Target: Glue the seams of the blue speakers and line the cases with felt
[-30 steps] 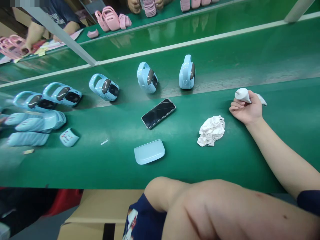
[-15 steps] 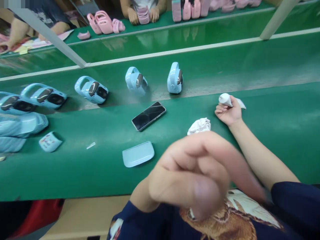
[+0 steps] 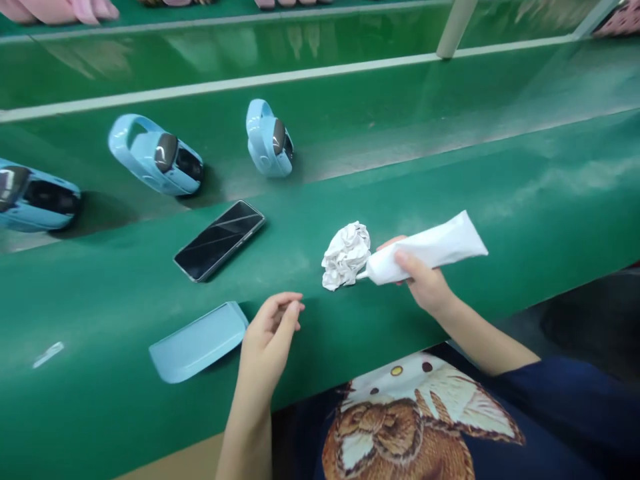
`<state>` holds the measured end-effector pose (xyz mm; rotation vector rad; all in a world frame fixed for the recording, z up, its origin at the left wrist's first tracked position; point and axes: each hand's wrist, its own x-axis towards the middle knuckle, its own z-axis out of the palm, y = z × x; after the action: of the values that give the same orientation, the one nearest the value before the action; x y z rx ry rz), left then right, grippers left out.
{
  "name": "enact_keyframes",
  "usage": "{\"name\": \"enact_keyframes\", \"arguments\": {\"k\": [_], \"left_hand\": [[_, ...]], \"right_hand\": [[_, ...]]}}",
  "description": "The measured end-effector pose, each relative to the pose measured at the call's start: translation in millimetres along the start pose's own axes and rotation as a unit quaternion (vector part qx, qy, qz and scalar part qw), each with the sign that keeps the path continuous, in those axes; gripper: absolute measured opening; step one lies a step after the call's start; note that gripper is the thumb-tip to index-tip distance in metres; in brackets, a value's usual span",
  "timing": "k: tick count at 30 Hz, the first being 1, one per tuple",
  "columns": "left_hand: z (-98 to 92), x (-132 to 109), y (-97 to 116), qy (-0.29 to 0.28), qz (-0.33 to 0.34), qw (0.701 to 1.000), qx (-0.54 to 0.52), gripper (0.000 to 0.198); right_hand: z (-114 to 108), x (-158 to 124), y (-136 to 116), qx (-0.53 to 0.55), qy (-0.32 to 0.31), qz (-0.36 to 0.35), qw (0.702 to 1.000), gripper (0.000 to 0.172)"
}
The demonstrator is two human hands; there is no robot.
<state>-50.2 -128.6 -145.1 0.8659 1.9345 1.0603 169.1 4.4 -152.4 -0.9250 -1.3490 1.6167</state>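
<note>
Tube (image 3: 425, 250), white, pinched in right hand (image 3: 420, 283), I note, its nozzle just beside crumpled tissue (image 3: 346, 255) on green tabletop (image 3: 550, 173). Left hand (image 3: 270, 330) reads loosely curled, empty, fingertips near blue cover (image 3: 197, 342); phone (image 3: 219, 240) lies beyond.

Bench here is a green belt (image 3: 525, 200) running left to right, with a white rail (image 3: 225, 83) along its far side. Beyond that, a 2nd green belt (image 3: 250, 60) with pale glare on it, and 1 pale post (image 3: 454, 27) at far right. Near right: dark floor (image 3: 590, 320). Near left: tan cardboard (image 3: 175, 463).
</note>
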Motion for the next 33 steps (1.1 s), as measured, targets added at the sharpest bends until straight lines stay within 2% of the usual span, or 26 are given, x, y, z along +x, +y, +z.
{"name": "enact_keyframes", "arguments": {"k": [2, 4, 6, 7, 10, 12, 18, 21, 25, 30, 33], "left_hand": [[3.7, 14.7, 2.6, -0.022, 0.01, 0.996, 0.082, 0.034], [6.2, 30.9, 7.2, -0.08, 0.028, 0.986, 0.145, 0.034], [8.9, 45.8, 9.5, -0.129, 0.06, 0.97, 0.195, 0.034], [10.7, 52.2, 9.0, -0.136, 0.086, 0.962, 0.22, 0.035], [17.0, 65.4, 1.4, -0.102, 0.186, 0.937, 0.278, 0.032], [19.6, 69.5, -6.1, -0.08, 0.23, 0.923, 0.298, 0.029], [17.3, 73.3, -19.2, -0.092, 0.287, 0.91, 0.284, 0.022], [19.7, 74.0, -18.1, -0.091, 0.289, 0.91, 0.282, 0.017], [25.0, 73.4, -15.3, -0.085, 0.288, 0.91, 0.286, 0.013], [24.7, 71.7, -13.1, -0.105, 0.277, 0.915, 0.274, 0.021], [21.6, 71.3, -11.9, -0.138, 0.265, 0.916, 0.269, 0.025]], "right_hand": [[6.6, -12.5, 13.9, -0.093, -0.014, -0.069, 0.993, 0.032], [11.4, -19.8, 22.9, -0.166, -0.017, -0.13, 0.977, 0.029], [14.9, -23.7, 27.6, -0.213, -0.025, -0.171, 0.962, 0.025], [16.3, -24.6, 29.2, -0.238, -0.034, -0.195, 0.951, 0.024], [21.0, -24.5, 34.7, -0.321, -0.054, -0.29, 0.9, 0.021], [24.4, -22.5, 39.5, -0.349, -0.05, -0.331, 0.875, 0.02], [27.5, -17.8, 49.3, -0.418, -0.025, -0.358, 0.834, 0.021], [25.2, -18.4, 50.5, -0.43, -0.026, -0.342, 0.835, 0.022], [24.6, -18.5, 49.5, -0.422, -0.03, -0.312, 0.851, 0.022], [27.2, -18.0, 42.0, -0.398, -0.032, -0.29, 0.869, 0.02], [28.7, -17.8, 38.7, -0.386, -0.03, -0.281, 0.878, 0.019]]}}
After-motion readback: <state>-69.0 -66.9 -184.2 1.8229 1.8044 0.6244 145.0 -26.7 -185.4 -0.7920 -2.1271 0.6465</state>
